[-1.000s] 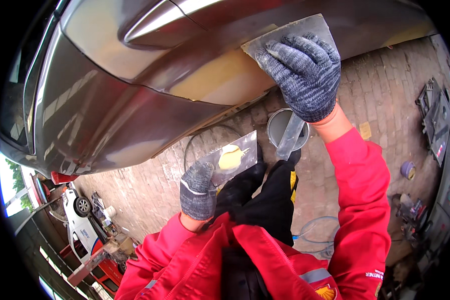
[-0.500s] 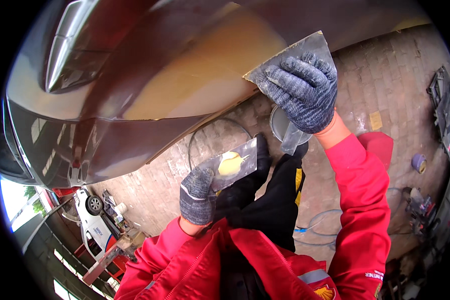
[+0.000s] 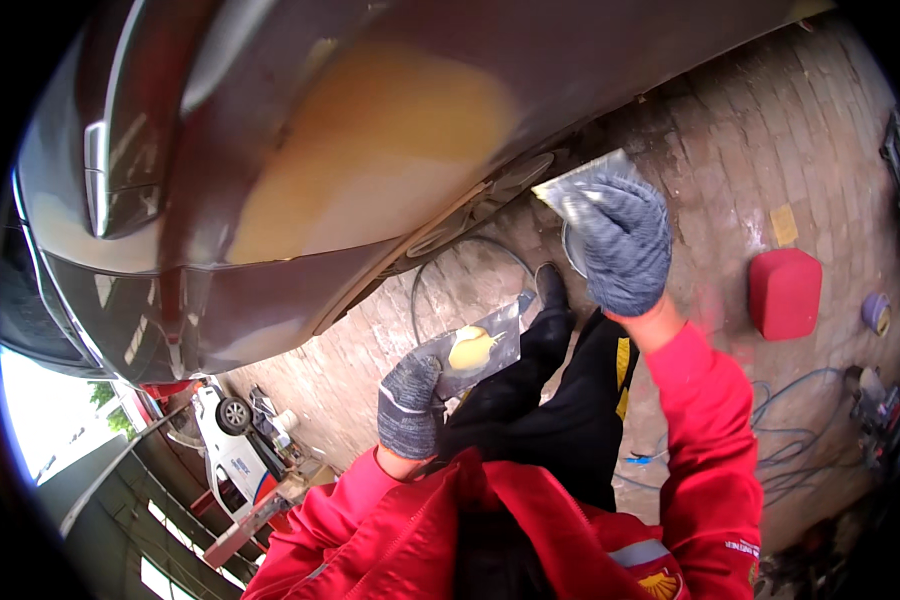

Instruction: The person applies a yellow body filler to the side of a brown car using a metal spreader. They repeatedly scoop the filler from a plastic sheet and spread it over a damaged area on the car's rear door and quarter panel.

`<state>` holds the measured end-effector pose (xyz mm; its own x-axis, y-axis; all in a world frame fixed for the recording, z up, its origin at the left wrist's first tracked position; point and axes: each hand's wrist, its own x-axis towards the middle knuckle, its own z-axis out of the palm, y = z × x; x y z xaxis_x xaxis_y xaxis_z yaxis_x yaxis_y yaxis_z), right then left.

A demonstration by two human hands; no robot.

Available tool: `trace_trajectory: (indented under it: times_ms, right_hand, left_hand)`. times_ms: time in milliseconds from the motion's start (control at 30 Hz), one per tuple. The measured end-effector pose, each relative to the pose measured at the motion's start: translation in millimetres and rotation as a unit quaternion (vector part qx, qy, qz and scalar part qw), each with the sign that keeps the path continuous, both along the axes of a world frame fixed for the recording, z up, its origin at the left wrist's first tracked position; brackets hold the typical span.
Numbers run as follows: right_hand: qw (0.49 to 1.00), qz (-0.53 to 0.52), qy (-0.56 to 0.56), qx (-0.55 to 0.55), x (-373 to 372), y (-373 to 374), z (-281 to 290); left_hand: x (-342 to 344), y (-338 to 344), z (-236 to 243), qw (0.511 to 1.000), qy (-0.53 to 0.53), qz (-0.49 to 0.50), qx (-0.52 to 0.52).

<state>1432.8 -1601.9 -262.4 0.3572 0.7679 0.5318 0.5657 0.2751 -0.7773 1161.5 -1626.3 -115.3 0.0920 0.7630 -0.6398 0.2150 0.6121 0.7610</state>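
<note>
- From my end of the feed I looked down on a brick floor (image 3: 710, 200), its courses bending toward the edge of the head view
- Across the upper left I had a dark brown car body (image 3: 270, 285), its lower edge slanting over the bricks
- Farther off at the lower left I could make out a white vehicle (image 3: 232, 455), tilted in my view
- Below me I saw black trousers (image 3: 550, 420) with a yellow stripe, and a red jacket (image 3: 390, 530) whose sleeves led to both hands
- On the car body lay a broad tan patch (image 3: 370, 140) with soft, blended edges
- To the right of the hands I noted a red block-shaped thing (image 3: 785, 295) on the bricks
- The right hand (image 3: 625, 240), in a grey knit glove and blurred, had its fingers closed on a thin grey spreader (image 3: 575, 183), which showed apart from the tan patch, over the bricks
- The left hand (image 3: 408, 405), gloved alike, had its fingers gripping one end of a grey plate (image 3: 508, 328), held out above the legs
- On that plate sat a yellow paste (image 3: 472, 348) in one rounded dab
- Near the right rim I spotted a small purple roll (image 3: 876, 313)
</note>
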Motion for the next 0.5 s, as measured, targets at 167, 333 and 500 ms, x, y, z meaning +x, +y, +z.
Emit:
trace_trajectory:
  times_ms: [167,333,500]
  right_hand:
    - [0.773,-0.141,0.61,-0.103,-58,-19,32]
    - [0.522,-0.129,0.842,-0.028,-65,10,22]
    - [0.505,-0.108,0.856,-0.032,-74,24,26]
  left_hand:
    - [-14,-5,0,1.0,-0.004,-0.007,0.004]
    - [-26,-3,15,0.99,0.087,-0.08,0.073]
    - [-37,16,77,0.983,0.094,-0.071,0.142]
